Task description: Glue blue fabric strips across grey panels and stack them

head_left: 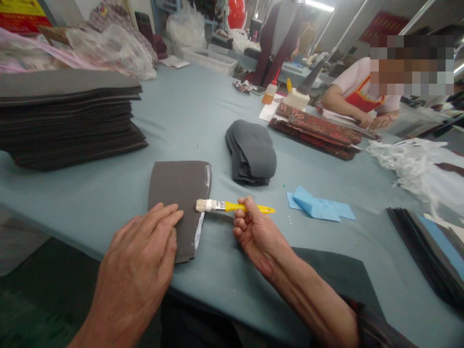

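Observation:
My right hand (250, 222) grips a paintbrush (232, 207) by its yellow handle. The pale bristles touch the right side of a stack of dark grey-brown sheets (177, 186) in front of me. White paste (198, 232) streaks that right edge, above and below the brush. Pressed flat on the left part of the same stack is my left hand (145, 246), its fingers stretched out and holding nothing. Beyond the brush lies a smaller pile of curved grey pieces (253, 150).
A tall stack of dark sheets (68, 121) stands at the left. Blue scraps (322, 205) and another dark stack (427, 256) lie at the right. Farther back are dark red patterned pieces (315, 128), a glue bottle (269, 93) and a co-worker (358, 92) across the table.

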A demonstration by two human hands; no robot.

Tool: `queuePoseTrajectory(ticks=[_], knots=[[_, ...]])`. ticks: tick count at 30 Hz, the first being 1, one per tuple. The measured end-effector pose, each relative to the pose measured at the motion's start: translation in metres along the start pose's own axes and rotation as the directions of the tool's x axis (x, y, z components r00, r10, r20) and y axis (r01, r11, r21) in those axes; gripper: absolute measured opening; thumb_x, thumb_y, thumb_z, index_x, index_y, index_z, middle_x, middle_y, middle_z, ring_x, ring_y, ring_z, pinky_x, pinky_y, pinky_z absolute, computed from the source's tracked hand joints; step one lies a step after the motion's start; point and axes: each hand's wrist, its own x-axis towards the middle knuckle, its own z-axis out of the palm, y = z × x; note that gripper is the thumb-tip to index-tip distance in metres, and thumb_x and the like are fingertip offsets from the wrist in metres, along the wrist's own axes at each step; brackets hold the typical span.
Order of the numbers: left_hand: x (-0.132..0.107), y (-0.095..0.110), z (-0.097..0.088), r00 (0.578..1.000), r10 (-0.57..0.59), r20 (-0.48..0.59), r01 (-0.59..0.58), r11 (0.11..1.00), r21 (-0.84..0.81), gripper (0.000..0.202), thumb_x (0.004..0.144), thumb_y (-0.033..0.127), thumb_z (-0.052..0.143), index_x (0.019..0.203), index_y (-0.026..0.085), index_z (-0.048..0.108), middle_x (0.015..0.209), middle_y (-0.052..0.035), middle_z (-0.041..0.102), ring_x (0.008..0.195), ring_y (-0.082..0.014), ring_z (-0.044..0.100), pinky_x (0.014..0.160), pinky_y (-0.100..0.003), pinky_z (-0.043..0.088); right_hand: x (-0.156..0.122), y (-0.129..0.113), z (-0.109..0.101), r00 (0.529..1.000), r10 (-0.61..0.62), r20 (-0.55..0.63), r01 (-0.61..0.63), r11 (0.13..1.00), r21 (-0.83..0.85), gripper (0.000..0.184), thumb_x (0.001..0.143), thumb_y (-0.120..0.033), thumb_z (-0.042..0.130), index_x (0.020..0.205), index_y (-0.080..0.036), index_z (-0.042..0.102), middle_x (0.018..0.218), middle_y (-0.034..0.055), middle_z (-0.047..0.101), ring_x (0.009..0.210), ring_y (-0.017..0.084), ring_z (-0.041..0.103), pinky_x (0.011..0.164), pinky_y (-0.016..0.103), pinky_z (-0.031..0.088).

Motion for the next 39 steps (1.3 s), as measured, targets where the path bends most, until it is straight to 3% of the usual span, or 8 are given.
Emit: queuePoseTrajectory(ticks=[5, 9, 14, 19, 30, 34, 39], knots=[[0.001, 0.000, 0.000, 1.000, 0.025, -0.007, -0.025, 1.000, 0.019, 0.037, 0.112, 0.026, 0.036, 0.136, 0.019, 0.064, 0.141, -0.0124, 0.076, 0.134, -0.0342, 0.069, 0.108, -0.054, 0.052, 0.011, -0.002, 0.007, 0.999, -0.048, -0.003, 0.048, 0.997, 0.055, 0.020, 0.110, -0.032, 0.067, 0.094, -0.020, 0.065, 0.059, -0.0053, 0.062, 0.042, 0.006, 0.055, 0.041, 0.012, 0.047], [0.001, 0.000, 0.001, 1.000, 0.030, -0.005, -0.029, 0.999, 0.033, 0.036, 0.112, 0.025, 0.037, 0.135, 0.018, 0.063, 0.141, -0.0130, 0.076, 0.134, -0.0345, 0.069, 0.109, -0.054, 0.050, 0.016, -0.003, 0.015, 0.997, -0.070, -0.029, 0.072, 0.994, 0.088, 0.025, 0.115, -0.030, 0.057, 0.094, -0.020, 0.065, 0.058, -0.0050, 0.063, 0.042, 0.007, 0.056, 0.041, 0.012, 0.048], [0.000, 0.001, 0.001, 0.999, 0.031, -0.022, -0.031, 0.999, 0.030, 0.037, 0.111, 0.025, 0.037, 0.135, 0.017, 0.064, 0.139, -0.0136, 0.076, 0.133, -0.0349, 0.069, 0.109, -0.054, 0.050, 0.023, -0.001, 0.025, 0.993, -0.105, -0.054, 0.112, 0.983, 0.145, 0.015, 0.111, -0.029, 0.065, 0.097, -0.021, 0.064, 0.061, -0.0055, 0.066, 0.044, 0.007, 0.060, 0.043, 0.013, 0.050], [0.002, 0.001, 0.000, 0.999, 0.035, -0.017, -0.035, 0.999, 0.033, 0.037, 0.111, 0.024, 0.038, 0.135, 0.016, 0.065, 0.139, -0.0138, 0.077, 0.131, -0.0353, 0.070, 0.107, -0.054, 0.050, 0.030, 0.001, 0.035, 0.988, -0.142, -0.065, 0.152, 0.974, 0.169, 0.017, 0.114, -0.029, 0.055, 0.100, -0.022, 0.063, 0.063, -0.0049, 0.069, 0.047, 0.007, 0.062, 0.047, 0.013, 0.052], [-0.001, 0.001, 0.001, 0.999, -0.035, 0.027, 0.035, 0.999, 0.004, 0.042, 0.110, 0.027, 0.036, 0.140, 0.021, 0.065, 0.146, -0.0121, 0.074, 0.138, -0.0348, 0.067, 0.112, -0.056, 0.051, 0.047, 0.006, 0.053, 0.977, -0.206, -0.059, 0.214, 0.951, 0.223, 0.010, 0.109, -0.026, 0.055, 0.102, -0.024, 0.061, 0.071, -0.0051, 0.073, 0.055, 0.009, 0.066, 0.054, 0.017, 0.055], [0.001, 0.001, 0.001, 0.998, -0.042, 0.039, 0.042, 0.999, 0.002, 0.042, 0.111, 0.027, 0.036, 0.139, 0.020, 0.067, 0.146, -0.0123, 0.073, 0.138, -0.0349, 0.067, 0.112, -0.057, 0.052, 0.039, 0.006, 0.054, 0.973, -0.225, -0.058, 0.232, 0.943, 0.238, 0.006, 0.107, -0.027, 0.058, 0.102, -0.025, 0.062, 0.073, -0.0065, 0.073, 0.055, 0.008, 0.064, 0.055, 0.017, 0.054], [0.007, 0.012, -0.008, 0.996, -0.071, 0.059, 0.070, 0.997, 0.022, 0.045, 0.109, 0.021, 0.034, 0.135, 0.017, 0.070, 0.144, -0.0136, 0.075, 0.138, -0.0372, 0.068, 0.112, -0.063, 0.055, 0.006, 0.005, 0.046, 0.965, -0.261, 0.001, 0.256, 0.947, 0.196, 0.009, 0.107, -0.031, 0.058, 0.105, -0.026, 0.065, 0.074, -0.0072, 0.074, 0.049, 0.005, 0.055, 0.047, 0.014, 0.043]])
